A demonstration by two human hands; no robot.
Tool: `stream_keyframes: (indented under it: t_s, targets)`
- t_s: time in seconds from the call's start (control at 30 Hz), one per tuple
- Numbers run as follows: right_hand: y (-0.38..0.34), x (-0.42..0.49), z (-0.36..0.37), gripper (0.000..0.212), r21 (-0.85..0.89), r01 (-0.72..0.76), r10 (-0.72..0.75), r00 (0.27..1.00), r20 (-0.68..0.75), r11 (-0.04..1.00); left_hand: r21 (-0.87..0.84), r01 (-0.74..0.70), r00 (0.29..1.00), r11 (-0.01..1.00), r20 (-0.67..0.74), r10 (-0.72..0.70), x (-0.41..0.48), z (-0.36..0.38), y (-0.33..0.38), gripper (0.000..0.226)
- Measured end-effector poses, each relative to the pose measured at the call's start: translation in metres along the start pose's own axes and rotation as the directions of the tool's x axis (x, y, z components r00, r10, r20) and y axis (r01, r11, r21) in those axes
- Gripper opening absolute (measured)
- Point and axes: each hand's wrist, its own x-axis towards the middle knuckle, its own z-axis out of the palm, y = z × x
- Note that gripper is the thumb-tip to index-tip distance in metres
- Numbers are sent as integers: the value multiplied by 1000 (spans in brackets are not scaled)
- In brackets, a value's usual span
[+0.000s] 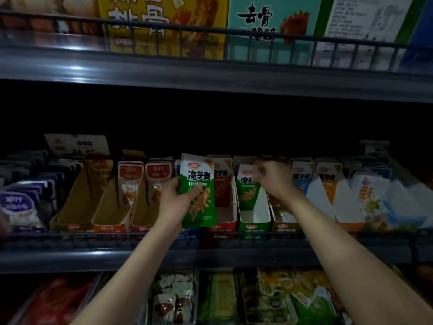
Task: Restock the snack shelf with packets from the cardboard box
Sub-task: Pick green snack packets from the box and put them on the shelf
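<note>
Your left hand has its grip curled round a green konjac packet before the snack shelf. Your right hand pinches a second packet standing in the green tray. Released crooked, it may slump forward.

1st green packet, white top & orange snack pic, was upright in front of mid shelf, gripped by left hand. 2nd green packet stood upright at back of green-fronted tray, top pinched by right hand.
</note>
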Motion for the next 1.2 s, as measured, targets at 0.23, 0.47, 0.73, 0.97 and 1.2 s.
stream_keyframes:
  t_s: [0.23, 0.47, 0.73, 0.97, 1.2]
  targets:
    - [-1, 4, 14, 39, -360, 64, -84, 996, -39, 931, -15, 23, 1000, 1000, 13, -23, 0, 7, -1, 24]
    - [-5, 3, 21, 66, -463, 20, -43, 998, -40, 886, -33, 24, 999, 999, 24, -23, -4, 9, -2, 20]
    - [-7, -6, 22, 61, -406, 0, -54, 991, -122, 914, -72, 30, 999, 997, 19, -29, -9, 12, 4, 19]
    - [-50, -63, -30, 65, 804, -440, 209, 898, 388, 399, -76, -24, 974, 997, 222, 40, -28, 27, 7, 29]
    - [-41, -74, -56, 15, 861, -358, 279, 923, 267, 362, 210, -251, 925, 945, 341, 170, -42, 41, 4, 37]
